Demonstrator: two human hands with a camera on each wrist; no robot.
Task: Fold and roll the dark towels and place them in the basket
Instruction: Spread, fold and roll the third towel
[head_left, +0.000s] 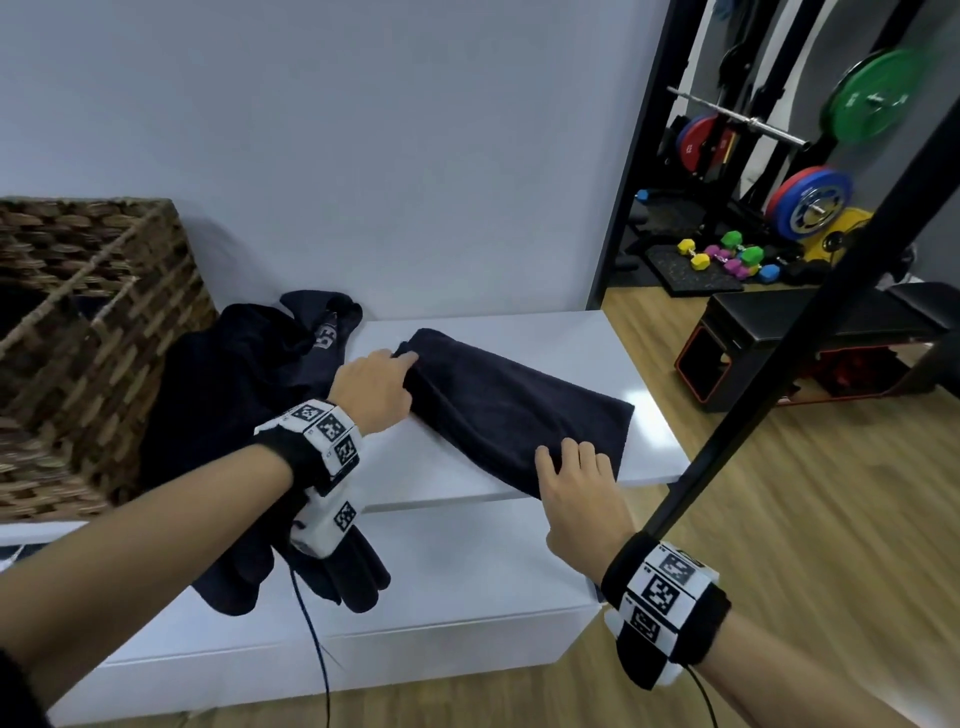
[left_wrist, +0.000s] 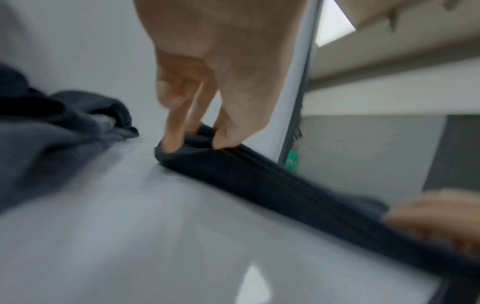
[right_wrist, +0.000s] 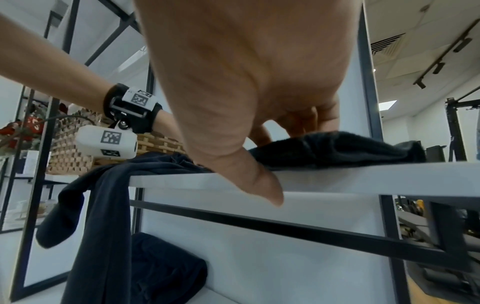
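Right hand (right_wrist: 246, 82), fingertips partly behind dark towel (right_wrist: 337, 148)

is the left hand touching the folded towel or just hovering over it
Touching. The left wrist view shows the left hand pinching a corner of the towel.

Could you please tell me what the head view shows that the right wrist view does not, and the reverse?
Only the head view shows the left hand pinching the far corner of the folded towel, plus the green weight plate and the dumbbells. Only the right wrist view shows a dark cloth lying below the white shelf. Both show the right hand resting on the folded towel, the dark pile hanging over the shelf edge, and the wicker basket.
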